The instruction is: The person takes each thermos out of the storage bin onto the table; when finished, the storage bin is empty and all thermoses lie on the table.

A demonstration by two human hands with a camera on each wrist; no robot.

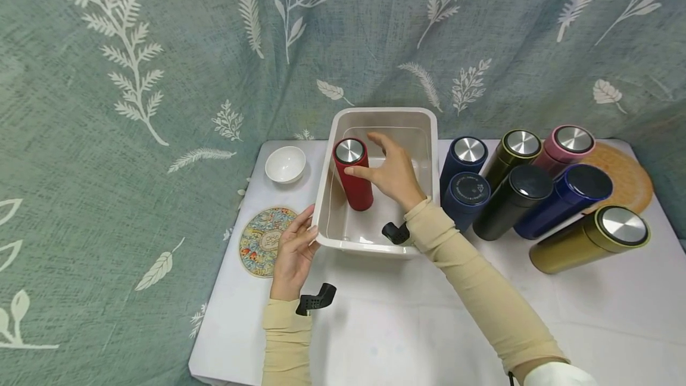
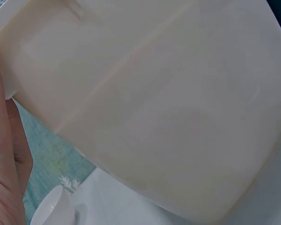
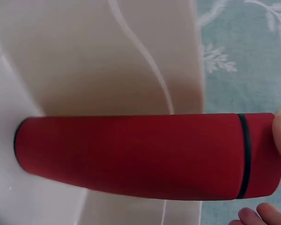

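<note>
A red thermos (image 1: pixel 358 180) with a silver-topped lid stands upright inside a white plastic bin (image 1: pixel 383 249), near its left wall. My right hand (image 1: pixel 393 174) is over the bin, thumb and fingers spread wide beside the lid. The thumb lies at the lid's edge; in the right wrist view it overlaps the red thermos (image 3: pixel 131 157) at the cap end, while other fingertips show apart from it. My left hand (image 1: pixel 295 249) holds the bin's rim at the front left corner. In the left wrist view, the bin's outer wall (image 2: pixel 168 122) fills most of the picture.
Several thermoses stand right of the bin, including a dark blue one (image 1: pixel 465 198), a black one (image 1: pixel 511 201) and a gold one (image 1: pixel 586 240). A round wooden board (image 1: pixel 632 177) lies behind them. Left are a white bowl (image 1: pixel 285 164) and a patterned round mat (image 1: pixel 257 243).
</note>
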